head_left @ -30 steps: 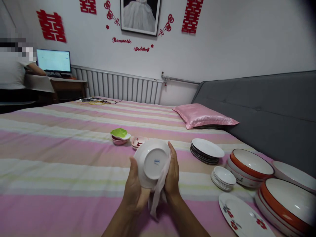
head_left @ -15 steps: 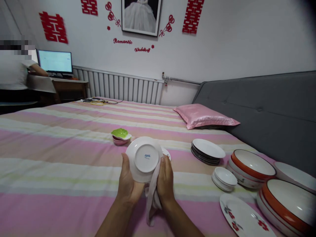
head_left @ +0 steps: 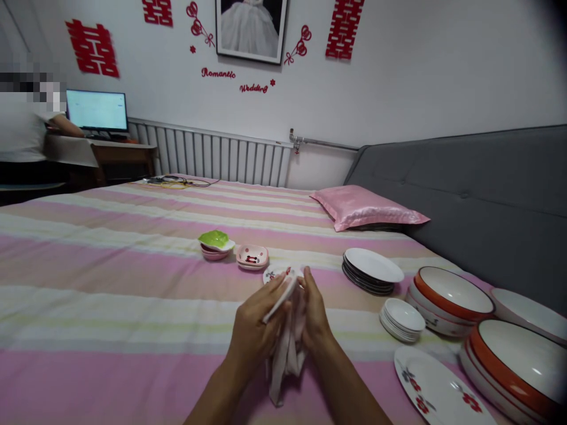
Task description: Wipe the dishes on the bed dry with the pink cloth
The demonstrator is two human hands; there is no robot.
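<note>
My left hand (head_left: 253, 323) grips a small white plate (head_left: 279, 302), which is now turned nearly edge-on. A pale cloth (head_left: 289, 348) hangs down between my two hands. My right hand (head_left: 317, 319) is closed on this cloth and presses it to the plate's right face. Just beyond my fingers, another small plate (head_left: 270, 274) with a red flower pattern lies on the bed, partly hidden. Farther off are pink rectangular dishes (head_left: 252, 257) stacked together, and beside them a green leaf-shaped dish (head_left: 215, 238) on top of pink ones.
Stacked dinner plates (head_left: 372, 267), small white bowls (head_left: 403, 317), orange-rimmed bowls (head_left: 456, 295) and a flowered oval plate (head_left: 436, 383) stand at right on the striped bedspread (head_left: 133, 283). A pink pillow (head_left: 370, 206) lies behind. A person (head_left: 22, 130) sits at a monitor (head_left: 96, 110).
The plate has turned from showing its underside to nearly edge-on. My left hand has swung over to the right, uncovering the pink rectangular dishes. The cloth stays in my right hand.
</note>
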